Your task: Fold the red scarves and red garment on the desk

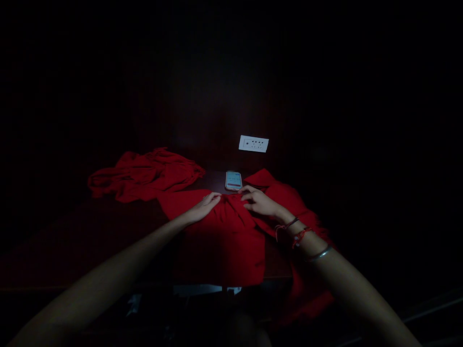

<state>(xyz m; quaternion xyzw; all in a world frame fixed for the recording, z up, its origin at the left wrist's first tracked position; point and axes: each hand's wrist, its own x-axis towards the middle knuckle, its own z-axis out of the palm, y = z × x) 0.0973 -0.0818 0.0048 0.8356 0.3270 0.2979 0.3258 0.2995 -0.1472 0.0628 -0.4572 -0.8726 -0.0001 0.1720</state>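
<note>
A red cloth (235,250) lies across the dark table, gathered into small folds along its far edge and falling over the front edge. At those folds, my left hand (207,207) is closed on the cloth, fingers together. My right hand (261,201) rests on the cloth just right of the folds; its fingers are bent and apart, touching the fabric. Just beyond the right fingertips lies a phone (233,180) with a lit screen. What is under both palms is hidden.
A crumpled heap of red cloth (148,176) lies at the back left. More red fabric (289,200) spreads right, under my right forearm, and hangs down. A white socket panel (253,143) is on the dark wall. The table's front edge (152,285) shows faintly; the surroundings are very dark.
</note>
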